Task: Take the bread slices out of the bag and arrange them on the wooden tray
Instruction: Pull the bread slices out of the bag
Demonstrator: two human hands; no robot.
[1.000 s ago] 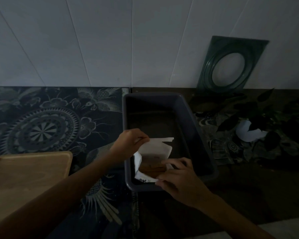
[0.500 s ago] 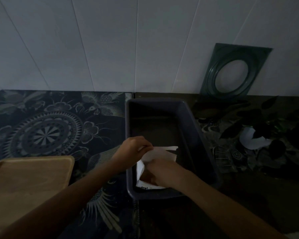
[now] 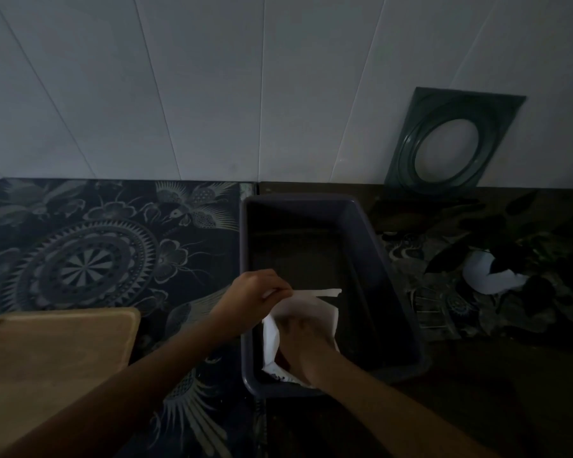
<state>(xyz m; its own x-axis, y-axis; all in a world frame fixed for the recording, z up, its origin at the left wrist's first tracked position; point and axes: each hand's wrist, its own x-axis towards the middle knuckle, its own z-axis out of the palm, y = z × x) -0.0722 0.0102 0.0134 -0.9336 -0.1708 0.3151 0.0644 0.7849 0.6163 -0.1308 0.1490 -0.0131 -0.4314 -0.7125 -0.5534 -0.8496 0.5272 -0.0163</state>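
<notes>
Bread slices can't be made out from where I stand; a dark reddish-brown patch low in the mouth of the white bag may be them, but the light is too dim to say. That bag sits at the near end of a dark plastic tub on the worktop. Pinching the bag's far-left edge, the left hand holds it open, while the right hand is plunged inside; whether its fingers have closed on anything I cannot tell. The wooden tray lies bare, off to the near left.

Trouble, I'd guess, lies in the thin bag: a hard pull could tear it, or drag it out along with the slice. Soft bread squeezed blind may crumple. The carry crosses the tub's rim, where a slice could catch and drop.
</notes>
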